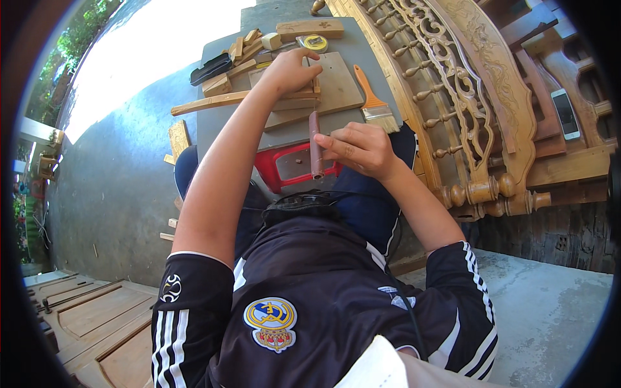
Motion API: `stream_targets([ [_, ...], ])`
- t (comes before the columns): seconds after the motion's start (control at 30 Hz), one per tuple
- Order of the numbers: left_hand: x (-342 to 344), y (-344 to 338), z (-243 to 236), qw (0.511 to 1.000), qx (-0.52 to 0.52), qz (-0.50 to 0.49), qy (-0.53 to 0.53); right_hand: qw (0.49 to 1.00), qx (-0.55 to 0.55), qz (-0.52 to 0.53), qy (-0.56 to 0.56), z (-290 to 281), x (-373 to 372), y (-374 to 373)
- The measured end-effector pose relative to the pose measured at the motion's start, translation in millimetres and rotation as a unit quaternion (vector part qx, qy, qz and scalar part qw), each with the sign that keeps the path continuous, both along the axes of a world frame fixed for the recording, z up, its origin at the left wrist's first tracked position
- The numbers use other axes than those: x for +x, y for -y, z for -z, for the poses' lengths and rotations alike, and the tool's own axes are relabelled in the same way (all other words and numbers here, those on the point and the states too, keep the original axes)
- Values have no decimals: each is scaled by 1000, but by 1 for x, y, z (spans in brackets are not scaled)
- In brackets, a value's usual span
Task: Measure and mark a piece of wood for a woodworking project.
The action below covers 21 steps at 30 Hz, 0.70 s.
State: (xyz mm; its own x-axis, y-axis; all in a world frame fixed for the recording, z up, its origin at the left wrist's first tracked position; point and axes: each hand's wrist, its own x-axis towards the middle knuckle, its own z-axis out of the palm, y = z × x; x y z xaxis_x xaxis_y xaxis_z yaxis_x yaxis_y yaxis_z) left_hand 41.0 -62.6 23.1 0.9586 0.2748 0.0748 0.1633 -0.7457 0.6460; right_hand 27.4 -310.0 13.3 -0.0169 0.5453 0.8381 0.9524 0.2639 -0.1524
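My right hand (pixel 361 150) is closed around a reddish-brown round tool handle (pixel 315 147), its butt end pointing toward me. A thin shaft seems to run from its far end toward the boards; its tip I cannot make out. Further off, my left hand (pixel 291 71) rests over the stacked wooden boards (pixel 339 84) with fingers curled; what they grip is hidden under them. Just this side of that hand, a long wooden strip (pixel 210 102) lies across the stack and sticks out to the left.
The grey work table (pixel 220 123) carries a paintbrush (pixel 370 97), a yellow tape measure (pixel 315 43), a carved wooden block (pixel 310 28), a black tool (pixel 211 69) and several offcuts. A red stool (pixel 275 169) stands underneath. Carved furniture (pixel 453 84) and a phone (pixel 565 113) are at right.
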Motion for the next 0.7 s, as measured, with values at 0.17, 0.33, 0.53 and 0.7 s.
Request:
stream_targets([
  [0.17,-1,-2,1,1000,-28,-11,0,997,-51,0,52,-3,-4,-2],
  [0.33,0,-3,2,1000,-17,6,2,996,-23,4,85,4,6,-14],
  [0.53,1,-3,1,999,-36,6,-15,997,11,-25,77,13,14,-25],
  [0.7,1,-5,2,999,-25,6,-23,996,10,-35,85,11,16,-30],
])
